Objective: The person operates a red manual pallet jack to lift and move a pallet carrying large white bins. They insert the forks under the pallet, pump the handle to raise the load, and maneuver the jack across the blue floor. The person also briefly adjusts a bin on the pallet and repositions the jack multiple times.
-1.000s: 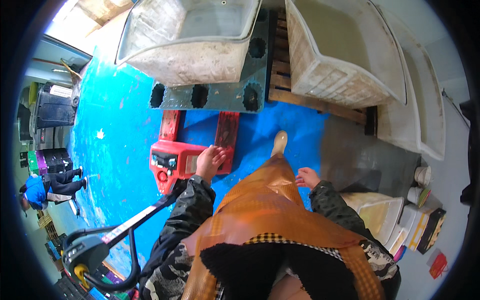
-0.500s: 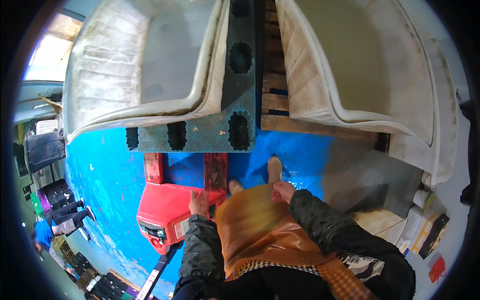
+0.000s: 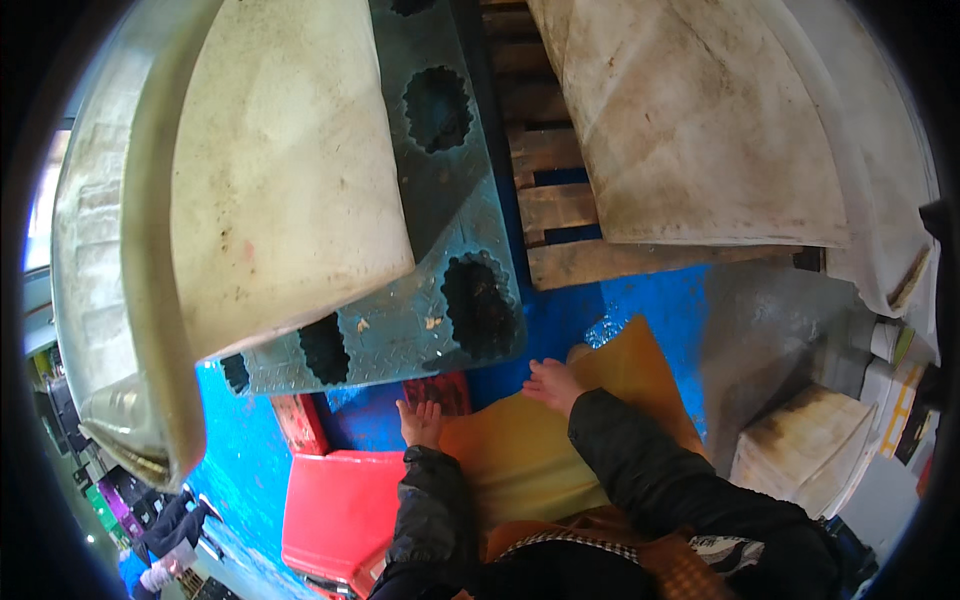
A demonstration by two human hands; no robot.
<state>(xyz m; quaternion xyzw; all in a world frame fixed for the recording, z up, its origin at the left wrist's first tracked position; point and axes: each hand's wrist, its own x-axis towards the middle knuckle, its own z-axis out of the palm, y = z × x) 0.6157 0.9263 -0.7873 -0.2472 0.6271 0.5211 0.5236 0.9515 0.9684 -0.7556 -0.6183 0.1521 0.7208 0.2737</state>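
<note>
My left hand (image 3: 421,422) is open, palm up, holding nothing, just below the front edge of a dark teal plastic pallet (image 3: 415,330) with scalloped holes. My right hand (image 3: 550,383) is also empty, fingers apart, a little farther right, over my orange-yellow apron (image 3: 630,380). On the plastic pallet stands a large grimy white tub (image 3: 280,170); its outer side faces me. Under the pallet run the forks of a red pallet jack (image 3: 340,505), beside my left forearm. Another white tub (image 3: 700,150) stands on a wooden pallet (image 3: 570,265) at the right.
The blue floor (image 3: 240,430) meets a grey patch at the right. Containers (image 3: 800,450) and buckets line the right side. A person (image 3: 160,550) in blue and dark trousers is at the lower left, among stacked crates.
I have come closer to the tubs and bent forward, so they now fill more of the view. My hands are nearer the plastic pallet, and the right one has opened.
</note>
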